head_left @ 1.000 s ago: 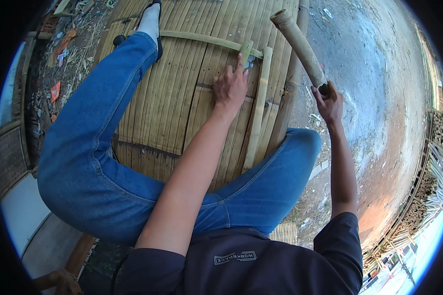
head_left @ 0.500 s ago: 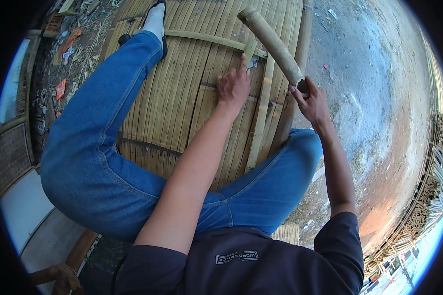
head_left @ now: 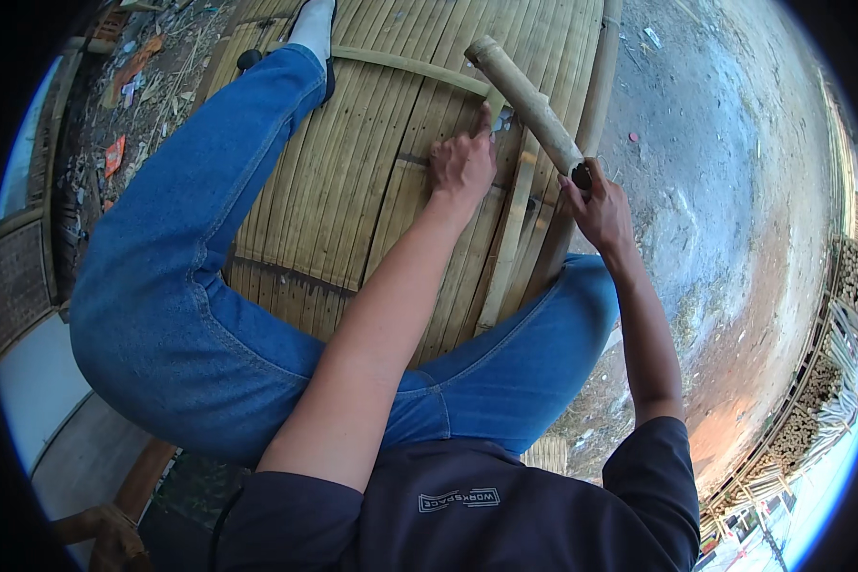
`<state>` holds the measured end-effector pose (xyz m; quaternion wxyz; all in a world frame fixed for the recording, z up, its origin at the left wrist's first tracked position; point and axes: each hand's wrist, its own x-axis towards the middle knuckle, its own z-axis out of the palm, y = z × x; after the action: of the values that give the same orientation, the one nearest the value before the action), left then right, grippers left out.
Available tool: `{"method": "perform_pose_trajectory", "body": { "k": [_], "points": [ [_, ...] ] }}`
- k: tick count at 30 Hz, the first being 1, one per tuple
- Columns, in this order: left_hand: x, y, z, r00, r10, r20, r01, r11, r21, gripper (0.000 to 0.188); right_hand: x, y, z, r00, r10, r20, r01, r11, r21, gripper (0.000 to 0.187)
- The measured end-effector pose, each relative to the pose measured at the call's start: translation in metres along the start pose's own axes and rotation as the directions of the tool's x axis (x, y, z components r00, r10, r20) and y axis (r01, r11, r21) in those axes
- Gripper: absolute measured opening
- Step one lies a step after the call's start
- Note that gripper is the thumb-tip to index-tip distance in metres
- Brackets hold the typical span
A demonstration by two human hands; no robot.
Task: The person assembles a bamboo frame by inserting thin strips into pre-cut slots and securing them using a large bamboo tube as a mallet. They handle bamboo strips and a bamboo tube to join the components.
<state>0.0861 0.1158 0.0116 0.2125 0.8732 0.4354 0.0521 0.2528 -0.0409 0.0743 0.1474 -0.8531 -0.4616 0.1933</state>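
Note:
My right hand (head_left: 596,205) is closed round the near, hollow end of a bamboo tube (head_left: 529,103), which slants up and away to the left. Under my left hand (head_left: 462,164) is the near end of a short bamboo strip (head_left: 494,98), with my index finger stretched along it and the other fingers curled. The far end of this strip meets a long, thin bamboo strip (head_left: 405,63) lying across the slatted bamboo platform (head_left: 343,172). The tube passes just right of the short strip; whether they touch, I cannot tell.
My legs (head_left: 191,238) in blue jeans bend around the near part of the platform. Another bamboo strip (head_left: 510,229) lies lengthwise near its right edge pole (head_left: 596,86). Bare ground (head_left: 705,191) stretches to the right, with stacked poles (head_left: 829,381) beyond. Litter (head_left: 114,155) is scattered at left.
The bamboo tube in my right hand has come down, its far end now nearer to me and closer to the short strip. My left hand appears slightly farther right, still on the strip.

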Motion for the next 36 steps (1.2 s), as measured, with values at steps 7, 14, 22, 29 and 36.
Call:
{"method": "perform_pose_trajectory", "body": {
  "k": [7,14,22,29,36],
  "points": [
    [-0.002,0.002,0.002,1.0,0.008,-0.023,-0.008,1.0,0.021,0.062,-0.002,0.003,0.001,0.999,0.042,-0.008,-0.041,0.997,0.073,0.049],
    [-0.004,-0.003,0.003,0.993,-0.118,-0.02,0.114,0.983,-0.141,0.055,-0.009,-0.003,0.001,0.999,0.023,-0.035,-0.02,0.998,0.065,0.046],
    [-0.004,-0.004,0.01,0.991,-0.022,-0.133,0.004,0.991,-0.136,0.04,-0.005,-0.003,0.004,1.0,0.001,0.008,-0.001,0.998,-0.066,0.045],
    [-0.002,-0.01,0.013,0.992,-0.057,-0.117,0.045,0.994,-0.099,0.041,-0.007,-0.044,-0.038,0.99,-0.114,-0.084,0.12,0.991,0.064,0.046],
    [0.005,0.004,0.007,0.995,-0.055,-0.083,0.047,0.994,-0.102,0.03,0.002,-0.003,-0.017,0.988,-0.143,-0.058,0.13,0.974,-0.183,0.045]
  ]
}}
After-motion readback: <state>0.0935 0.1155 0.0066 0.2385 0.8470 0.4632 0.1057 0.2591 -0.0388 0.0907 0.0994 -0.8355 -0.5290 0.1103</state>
